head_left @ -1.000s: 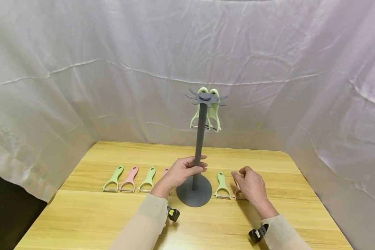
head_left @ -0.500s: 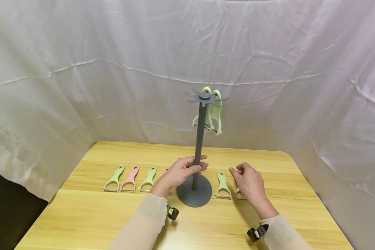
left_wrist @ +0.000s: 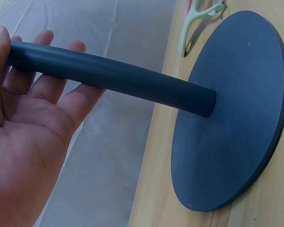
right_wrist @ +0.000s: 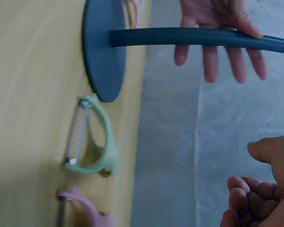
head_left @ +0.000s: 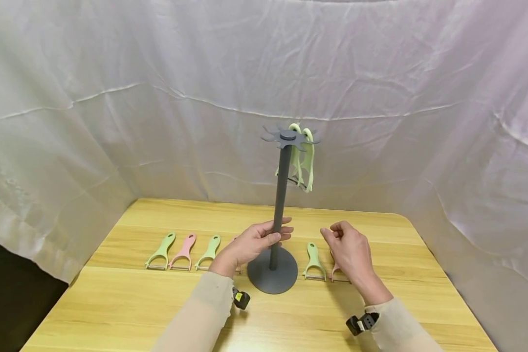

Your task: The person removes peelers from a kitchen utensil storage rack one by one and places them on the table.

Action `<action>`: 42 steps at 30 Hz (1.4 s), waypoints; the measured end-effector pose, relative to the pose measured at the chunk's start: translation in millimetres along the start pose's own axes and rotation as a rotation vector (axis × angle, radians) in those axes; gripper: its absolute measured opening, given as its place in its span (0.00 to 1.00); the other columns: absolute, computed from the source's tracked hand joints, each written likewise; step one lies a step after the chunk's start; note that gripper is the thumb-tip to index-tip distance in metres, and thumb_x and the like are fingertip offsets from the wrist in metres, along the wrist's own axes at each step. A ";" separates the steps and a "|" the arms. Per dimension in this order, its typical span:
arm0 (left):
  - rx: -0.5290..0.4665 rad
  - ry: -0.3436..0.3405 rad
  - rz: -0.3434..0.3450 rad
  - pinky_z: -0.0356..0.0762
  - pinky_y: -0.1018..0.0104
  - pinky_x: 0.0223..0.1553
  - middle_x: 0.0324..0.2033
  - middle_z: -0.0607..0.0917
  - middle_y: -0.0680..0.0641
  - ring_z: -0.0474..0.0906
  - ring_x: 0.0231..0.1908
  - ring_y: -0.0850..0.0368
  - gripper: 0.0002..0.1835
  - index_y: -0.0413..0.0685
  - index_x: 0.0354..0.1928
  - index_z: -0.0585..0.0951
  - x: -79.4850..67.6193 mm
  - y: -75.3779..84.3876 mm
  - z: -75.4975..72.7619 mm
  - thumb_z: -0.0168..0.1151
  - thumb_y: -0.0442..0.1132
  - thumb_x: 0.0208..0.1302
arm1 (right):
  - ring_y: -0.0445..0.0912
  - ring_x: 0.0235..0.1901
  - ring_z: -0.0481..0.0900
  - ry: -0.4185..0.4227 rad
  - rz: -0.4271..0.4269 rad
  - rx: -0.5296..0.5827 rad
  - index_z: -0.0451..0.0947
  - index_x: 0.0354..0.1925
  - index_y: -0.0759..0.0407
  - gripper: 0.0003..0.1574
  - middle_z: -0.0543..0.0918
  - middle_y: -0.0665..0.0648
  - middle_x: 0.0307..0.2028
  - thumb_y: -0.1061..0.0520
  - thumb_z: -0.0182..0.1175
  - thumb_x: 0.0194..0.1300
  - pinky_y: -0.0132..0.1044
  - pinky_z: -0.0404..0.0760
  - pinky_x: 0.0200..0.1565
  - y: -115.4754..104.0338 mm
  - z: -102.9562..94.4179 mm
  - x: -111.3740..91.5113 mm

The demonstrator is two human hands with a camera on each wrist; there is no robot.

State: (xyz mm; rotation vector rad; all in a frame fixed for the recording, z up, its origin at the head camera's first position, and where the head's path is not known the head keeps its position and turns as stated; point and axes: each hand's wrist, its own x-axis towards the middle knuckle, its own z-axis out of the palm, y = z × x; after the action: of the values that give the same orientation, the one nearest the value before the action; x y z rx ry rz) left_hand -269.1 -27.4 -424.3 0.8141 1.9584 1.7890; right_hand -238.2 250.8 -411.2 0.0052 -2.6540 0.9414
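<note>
My left hand (head_left: 246, 247) holds the dark grey pole (head_left: 282, 183) of a stand low down, thumb on the near side and fingers behind. In the left wrist view the pole (left_wrist: 132, 81) rises from a round base (left_wrist: 236, 118). Two green peelers (head_left: 309, 159) hang from the hooked top (head_left: 288, 138), on its far right side. My right hand (head_left: 352, 250) hovers right of the stand with loosely curled fingers and nothing in them. It partly hides a pink peeler (head_left: 336, 274) on the table. Beside that lies a green peeler (head_left: 313, 259).
Left of the stand lie a green peeler (head_left: 162, 252), a pink peeler (head_left: 185, 252) and another green peeler (head_left: 209, 252). One more pink peeler is mostly hidden behind the left hand. White curtains (head_left: 229, 161) surround the wooden table (head_left: 127, 303).
The stand's top has turned, carrying the hanging green peelers rightward. My right hand has moved slightly left and up. The left hand keeps its hold on the pole.
</note>
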 end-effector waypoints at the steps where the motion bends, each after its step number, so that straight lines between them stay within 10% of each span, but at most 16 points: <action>1: 0.002 -0.002 0.001 0.69 0.45 0.74 0.72 0.78 0.43 0.75 0.72 0.46 0.27 0.56 0.80 0.67 0.1 -0.2 -0.3 0.53 0.40 0.83 | 0.53 0.36 0.85 0.007 -0.005 0.007 0.84 0.52 0.62 0.27 0.89 0.58 0.40 0.40 0.62 0.77 0.53 0.82 0.44 -2.4 -1.4 0.9; 42: 0.025 0.015 -0.006 0.75 0.52 0.70 0.70 0.77 0.34 0.79 0.68 0.46 0.27 0.54 0.79 0.69 -1.0 3.4 1.8 0.53 0.38 0.83 | 0.39 0.38 0.81 0.189 -0.270 0.468 0.89 0.51 0.52 0.17 0.89 0.53 0.42 0.44 0.66 0.75 0.28 0.76 0.39 -112.6 -84.8 31.2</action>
State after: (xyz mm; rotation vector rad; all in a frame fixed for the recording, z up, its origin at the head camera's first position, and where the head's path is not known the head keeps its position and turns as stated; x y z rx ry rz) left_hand -266.6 -26.5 -421.3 0.8042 1.9941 1.7757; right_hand -230.0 218.0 -270.9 0.3530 -2.1404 1.3634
